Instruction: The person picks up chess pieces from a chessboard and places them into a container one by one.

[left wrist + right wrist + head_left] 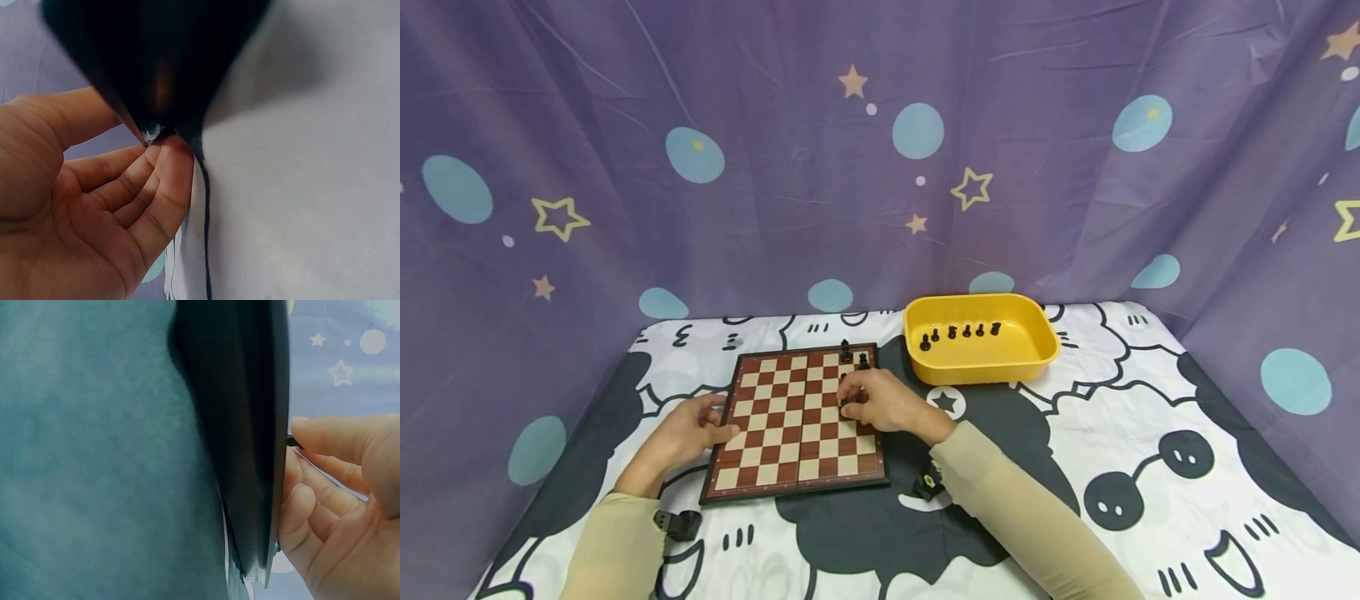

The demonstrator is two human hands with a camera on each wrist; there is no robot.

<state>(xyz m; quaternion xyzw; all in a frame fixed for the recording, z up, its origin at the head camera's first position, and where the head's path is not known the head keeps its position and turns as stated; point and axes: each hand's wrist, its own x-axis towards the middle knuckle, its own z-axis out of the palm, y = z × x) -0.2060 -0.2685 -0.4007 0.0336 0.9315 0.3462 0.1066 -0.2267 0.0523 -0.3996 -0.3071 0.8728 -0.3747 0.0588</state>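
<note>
A brown and cream chessboard (767,457) lies on the patterned cloth. My left hand (683,429) holds its left edge, the thumb on top; the left wrist view shows the fingers (169,169) against the edge. Over the right side of the board, my right hand (883,400) pinches a small black chess piece (292,441) between thumb and fingers, low at the surface. The hand covers most of that piece, so its kind is unclear. Beyond the right hand, a black chess piece (846,353) stands at the far edge, with another black piece (862,362) nearby.
Behind the board to the right stands a yellow tray (981,371) with several black chess pieces (966,331) inside. A purple curtain (775,167) hangs behind the cloth-covered surface (1150,400). Dark wrist devices sit below both hands.
</note>
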